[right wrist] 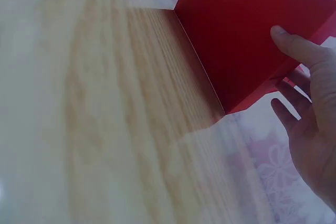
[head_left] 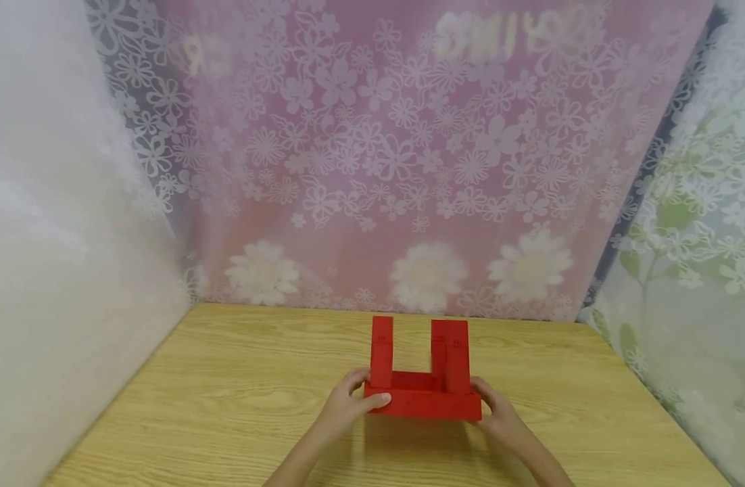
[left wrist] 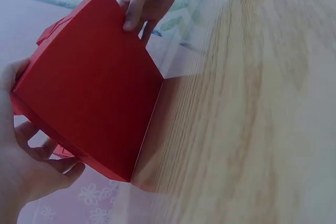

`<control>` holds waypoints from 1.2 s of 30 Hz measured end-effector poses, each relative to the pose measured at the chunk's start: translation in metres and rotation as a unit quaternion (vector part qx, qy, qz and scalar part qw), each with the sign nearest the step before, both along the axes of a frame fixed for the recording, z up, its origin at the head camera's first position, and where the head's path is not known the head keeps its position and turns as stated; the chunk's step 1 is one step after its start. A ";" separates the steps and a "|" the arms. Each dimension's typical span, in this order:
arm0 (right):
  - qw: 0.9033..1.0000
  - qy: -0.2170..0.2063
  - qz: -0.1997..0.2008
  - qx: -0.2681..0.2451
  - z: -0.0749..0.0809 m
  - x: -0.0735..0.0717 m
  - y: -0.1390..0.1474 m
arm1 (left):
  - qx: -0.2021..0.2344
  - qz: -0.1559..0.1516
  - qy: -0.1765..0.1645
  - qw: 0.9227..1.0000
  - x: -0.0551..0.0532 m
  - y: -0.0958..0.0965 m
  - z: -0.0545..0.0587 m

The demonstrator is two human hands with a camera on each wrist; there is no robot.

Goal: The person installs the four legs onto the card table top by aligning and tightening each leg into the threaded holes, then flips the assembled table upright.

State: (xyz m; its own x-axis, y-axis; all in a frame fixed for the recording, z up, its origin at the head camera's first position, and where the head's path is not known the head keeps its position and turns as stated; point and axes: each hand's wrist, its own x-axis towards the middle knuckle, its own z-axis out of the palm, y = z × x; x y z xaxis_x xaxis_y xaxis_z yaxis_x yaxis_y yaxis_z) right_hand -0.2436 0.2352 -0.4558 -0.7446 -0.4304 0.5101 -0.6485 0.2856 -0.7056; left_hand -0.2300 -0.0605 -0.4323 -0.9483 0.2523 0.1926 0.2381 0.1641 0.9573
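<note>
Both hands hold a red flat, square-based piece (head_left: 433, 404) with three upright rectangular posts visible in the head view. It leans, its front side raised and its far bottom edge at the table, with the smooth underside (left wrist: 94, 82) showing in both wrist views. My left hand (head_left: 345, 402) grips the left front corner, thumb across the front face and fingers along the left side. At the right side my right hand (head_left: 496, 414) grips it. In the right wrist view, that thumb (right wrist: 299, 46) presses the underside while the fingers curl by the side.
The piece is over a wood-grain table (head_left: 263, 379). Behind the table hangs a pink flowered curtain (head_left: 360, 169). A pale sheet (head_left: 62, 237) borders the left side, and a white floral sheet (head_left: 707, 237) borders the right.
</note>
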 end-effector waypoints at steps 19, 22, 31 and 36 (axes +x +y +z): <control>0.995 -0.002 -0.029 -0.094 -0.006 -0.017 0.004 | 0.074 -0.038 0.164 0.983 -0.029 -0.010 -0.020; 0.995 -0.003 -0.014 -0.097 -0.010 -0.021 0.004 | 0.068 -0.026 0.152 0.986 -0.028 -0.010 -0.017; 0.987 -0.016 0.061 -0.150 -0.015 -0.023 0.002 | 0.054 -0.018 0.138 0.989 -0.025 -0.011 -0.014; 0.986 0.001 0.046 -0.158 -0.012 -0.017 0.001 | 0.074 -0.029 0.133 0.988 -0.023 -0.011 -0.012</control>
